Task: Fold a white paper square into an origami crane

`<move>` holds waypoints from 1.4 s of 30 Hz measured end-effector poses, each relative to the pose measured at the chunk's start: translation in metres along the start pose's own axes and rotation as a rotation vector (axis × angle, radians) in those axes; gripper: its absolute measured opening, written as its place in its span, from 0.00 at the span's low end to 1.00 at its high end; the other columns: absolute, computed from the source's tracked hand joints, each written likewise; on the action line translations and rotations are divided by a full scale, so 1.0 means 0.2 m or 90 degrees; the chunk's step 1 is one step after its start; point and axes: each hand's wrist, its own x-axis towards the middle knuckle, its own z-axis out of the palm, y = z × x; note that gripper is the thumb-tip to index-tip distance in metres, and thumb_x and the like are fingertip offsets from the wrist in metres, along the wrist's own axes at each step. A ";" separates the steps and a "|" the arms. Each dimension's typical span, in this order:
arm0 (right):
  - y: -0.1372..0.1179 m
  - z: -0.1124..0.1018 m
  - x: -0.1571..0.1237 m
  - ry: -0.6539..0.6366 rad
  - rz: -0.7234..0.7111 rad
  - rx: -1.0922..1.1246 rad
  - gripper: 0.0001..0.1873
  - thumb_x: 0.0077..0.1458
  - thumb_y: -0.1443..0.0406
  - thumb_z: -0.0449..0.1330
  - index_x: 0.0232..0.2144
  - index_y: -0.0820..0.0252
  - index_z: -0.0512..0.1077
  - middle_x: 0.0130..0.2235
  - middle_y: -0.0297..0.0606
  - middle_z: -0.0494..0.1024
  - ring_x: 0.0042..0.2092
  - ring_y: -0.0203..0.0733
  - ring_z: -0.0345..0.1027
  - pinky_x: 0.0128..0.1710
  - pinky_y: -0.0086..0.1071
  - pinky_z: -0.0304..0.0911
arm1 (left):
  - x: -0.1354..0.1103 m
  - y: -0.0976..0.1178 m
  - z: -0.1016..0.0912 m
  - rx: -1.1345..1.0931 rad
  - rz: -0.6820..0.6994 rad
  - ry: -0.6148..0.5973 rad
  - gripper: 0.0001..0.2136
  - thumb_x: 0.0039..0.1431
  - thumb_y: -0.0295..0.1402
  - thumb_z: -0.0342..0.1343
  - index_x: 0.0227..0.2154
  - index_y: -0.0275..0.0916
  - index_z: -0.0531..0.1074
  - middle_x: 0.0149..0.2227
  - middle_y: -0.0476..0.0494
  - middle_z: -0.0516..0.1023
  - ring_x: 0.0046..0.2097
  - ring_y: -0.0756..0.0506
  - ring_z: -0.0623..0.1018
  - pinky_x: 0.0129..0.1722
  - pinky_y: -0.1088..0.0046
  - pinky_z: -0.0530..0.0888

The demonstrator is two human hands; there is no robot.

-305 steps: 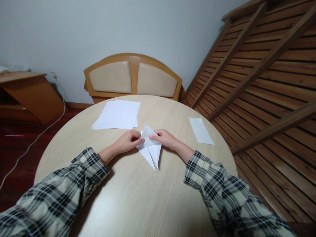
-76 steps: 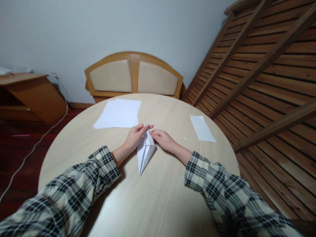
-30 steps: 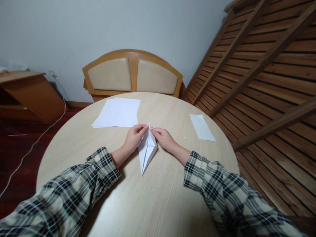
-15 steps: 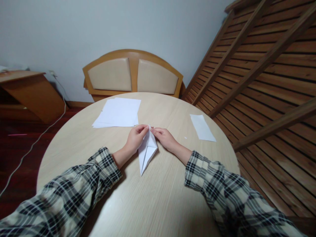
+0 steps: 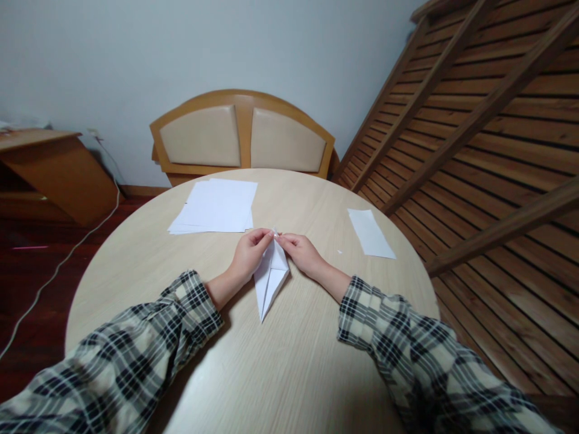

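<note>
Paper, folded narrow, is pinched by left hand and right hand.

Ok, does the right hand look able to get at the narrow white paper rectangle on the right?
Probably yes: only a tiny white scrap lies between the right hand and the narrow white paper rectangle, though that hand is pinching the folded white paper and must likely let go first.

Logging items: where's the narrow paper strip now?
Head view: the paper strip lies on the table near its right edge, right of the right hand.
</note>
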 end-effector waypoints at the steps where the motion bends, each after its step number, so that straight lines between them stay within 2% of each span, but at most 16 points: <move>1: 0.00 0.00 0.00 0.001 -0.004 0.001 0.22 0.54 0.47 0.58 0.25 0.60 0.73 0.27 0.34 0.72 0.31 0.37 0.62 0.34 0.33 0.59 | 0.00 0.00 0.00 0.000 0.000 0.001 0.08 0.55 0.36 0.58 0.29 0.37 0.78 0.31 0.45 0.79 0.33 0.46 0.74 0.36 0.70 0.68; 21: 0.01 -0.01 0.00 -0.038 -0.055 -0.066 0.20 0.59 0.51 0.53 0.23 0.59 0.66 0.25 0.31 0.66 0.30 0.36 0.58 0.34 0.33 0.57 | 0.00 0.01 -0.02 0.063 0.006 -0.017 0.09 0.56 0.36 0.56 0.26 0.37 0.76 0.31 0.44 0.80 0.34 0.45 0.76 0.39 0.69 0.71; 25: 0.02 -0.01 0.00 -0.038 -0.065 -0.076 0.19 0.59 0.52 0.53 0.23 0.58 0.65 0.26 0.32 0.65 0.31 0.37 0.58 0.36 0.33 0.57 | 0.01 0.02 -0.02 0.037 0.013 -0.037 0.08 0.54 0.37 0.59 0.29 0.37 0.77 0.32 0.44 0.80 0.35 0.46 0.76 0.39 0.69 0.71; 30: 0.02 -0.02 0.00 -0.046 -0.069 -0.085 0.18 0.59 0.53 0.52 0.23 0.58 0.64 0.27 0.32 0.65 0.32 0.37 0.59 0.37 0.34 0.58 | 0.01 0.02 -0.01 0.021 0.014 -0.036 0.08 0.53 0.36 0.61 0.28 0.37 0.76 0.29 0.46 0.79 0.32 0.48 0.75 0.37 0.71 0.70; 37: -0.03 -0.02 -0.01 -0.046 -0.053 -0.091 0.20 0.57 0.52 0.55 0.19 0.58 0.62 0.24 0.30 0.61 0.29 0.36 0.55 0.32 0.32 0.54 | 0.01 0.01 -0.02 0.009 0.022 -0.039 0.08 0.53 0.37 0.61 0.28 0.36 0.77 0.31 0.44 0.79 0.34 0.47 0.75 0.39 0.70 0.70; 42: -0.05 0.00 -0.03 -0.030 -0.037 -0.091 0.18 0.53 0.53 0.60 0.22 0.59 0.66 0.25 0.30 0.65 0.29 0.35 0.57 0.31 0.31 0.53 | 0.02 -0.01 -0.03 -0.001 0.017 -0.029 0.08 0.53 0.37 0.61 0.29 0.36 0.77 0.32 0.43 0.80 0.35 0.46 0.76 0.39 0.69 0.71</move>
